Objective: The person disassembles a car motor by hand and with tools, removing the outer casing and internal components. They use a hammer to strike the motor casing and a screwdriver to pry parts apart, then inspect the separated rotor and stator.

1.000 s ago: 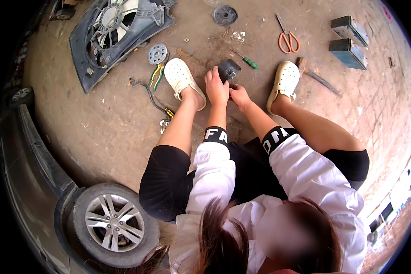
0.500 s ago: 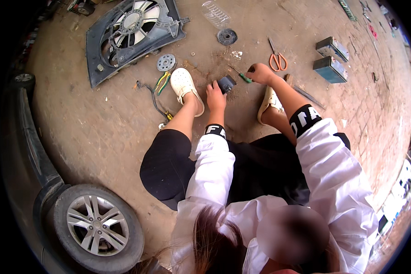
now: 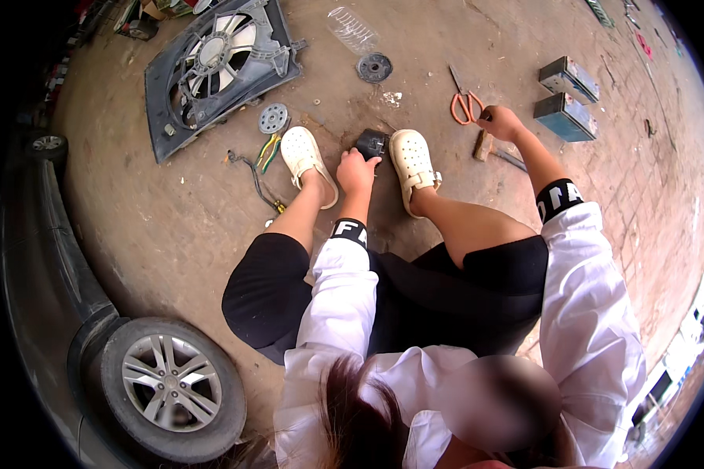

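My left hand (image 3: 356, 170) is closed round the near side of a black, boxy part (image 3: 372, 144), low over the floor between my feet. Out to the right, my right hand (image 3: 503, 123) has its fingers curled together beside the orange handles of a pair of scissors (image 3: 468, 108). What sits in those fingers, if anything, is too small to make out. Just below that hand lies a hammer-like tool (image 3: 485, 146) with a brown end and a dark shaft. My right shoe (image 3: 413, 160) stands close to the black part.
Beyond my left foot are yellow-green pliers (image 3: 268, 153), a round perforated disc (image 3: 273, 119) and a large radiator fan (image 3: 215, 53). A black round part (image 3: 374, 68) and a coil spring (image 3: 353, 31) lie ahead. Two batteries (image 3: 566, 117) stand right; a car wheel (image 3: 172, 387) is lower left.
My right hand has moved right, from the green-handled screwdriver to beside the scissors. The screwdriver no longer shows. My right foot has shifted left, and my left hand keeps the black part.
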### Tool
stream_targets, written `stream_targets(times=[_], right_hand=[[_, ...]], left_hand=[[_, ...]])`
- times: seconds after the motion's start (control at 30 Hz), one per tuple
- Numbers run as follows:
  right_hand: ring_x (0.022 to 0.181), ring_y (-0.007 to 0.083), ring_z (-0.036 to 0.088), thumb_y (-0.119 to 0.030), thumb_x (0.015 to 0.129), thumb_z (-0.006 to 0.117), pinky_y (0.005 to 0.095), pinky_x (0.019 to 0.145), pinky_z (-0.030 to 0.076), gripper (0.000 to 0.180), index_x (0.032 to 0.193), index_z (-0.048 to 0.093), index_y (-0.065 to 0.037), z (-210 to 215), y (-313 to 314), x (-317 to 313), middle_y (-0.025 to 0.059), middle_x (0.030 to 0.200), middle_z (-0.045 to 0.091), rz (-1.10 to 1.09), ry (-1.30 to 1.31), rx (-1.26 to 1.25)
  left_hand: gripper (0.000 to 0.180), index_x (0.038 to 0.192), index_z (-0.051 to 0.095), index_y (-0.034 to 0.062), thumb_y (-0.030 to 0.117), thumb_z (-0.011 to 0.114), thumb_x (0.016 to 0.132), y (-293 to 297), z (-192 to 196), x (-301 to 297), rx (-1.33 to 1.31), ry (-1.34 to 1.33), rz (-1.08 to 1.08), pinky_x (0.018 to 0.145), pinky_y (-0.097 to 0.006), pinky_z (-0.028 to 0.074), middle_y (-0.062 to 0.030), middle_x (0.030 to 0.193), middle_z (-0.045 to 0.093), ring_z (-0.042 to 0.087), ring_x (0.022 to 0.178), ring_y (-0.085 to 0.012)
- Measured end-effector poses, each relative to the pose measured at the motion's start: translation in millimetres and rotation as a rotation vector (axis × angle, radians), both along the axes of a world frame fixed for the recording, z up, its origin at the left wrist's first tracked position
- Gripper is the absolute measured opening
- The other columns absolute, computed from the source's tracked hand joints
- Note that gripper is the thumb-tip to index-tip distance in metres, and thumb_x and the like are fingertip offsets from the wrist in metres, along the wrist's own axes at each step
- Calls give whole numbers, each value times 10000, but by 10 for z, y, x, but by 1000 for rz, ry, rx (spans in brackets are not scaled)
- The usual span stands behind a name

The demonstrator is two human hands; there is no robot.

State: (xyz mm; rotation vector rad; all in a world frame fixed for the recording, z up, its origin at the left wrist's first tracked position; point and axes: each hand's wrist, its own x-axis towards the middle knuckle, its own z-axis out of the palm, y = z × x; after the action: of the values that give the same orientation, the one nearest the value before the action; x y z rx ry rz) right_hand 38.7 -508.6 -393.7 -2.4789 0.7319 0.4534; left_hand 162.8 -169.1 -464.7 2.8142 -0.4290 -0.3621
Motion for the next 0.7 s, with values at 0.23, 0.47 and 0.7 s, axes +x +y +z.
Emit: stream_targets(times=[0.23, 0.47, 0.7], right_hand=[[805, 275, 695, -232, 849, 641, 362, 762, 532, 296, 1002, 671, 20, -923, 443, -1228, 163, 867, 712, -374, -68, 250], [756, 166, 708, -153, 932, 571, 286, 667, 536, 230, 1008, 660, 45, -1213, 838, -1823, 110, 861, 726, -841, -148, 369], [846, 249, 702, -211, 875, 662, 348, 766, 533, 300, 1062, 634, 22, -1362, 746, -1597, 154, 931, 711, -700, -176, -188]], left_hand=[[565, 916, 655, -1, 506, 777, 697, -59, -81, 50, -15, 4, -24, 744, -440, 532, -185, 949, 662, 652, 873, -364], [647, 1124, 650, -4, 494, 760, 725, -103, -76, -81, -94, -9, 64, 766, -438, 533, -177, 1022, 654, 648, 895, -357], [703, 1269, 527, 19, 358, 808, 720, -63, -368, -323, -360, -38, 225, 899, -458, 472, -188, 1212, 538, 536, 1103, -371]])
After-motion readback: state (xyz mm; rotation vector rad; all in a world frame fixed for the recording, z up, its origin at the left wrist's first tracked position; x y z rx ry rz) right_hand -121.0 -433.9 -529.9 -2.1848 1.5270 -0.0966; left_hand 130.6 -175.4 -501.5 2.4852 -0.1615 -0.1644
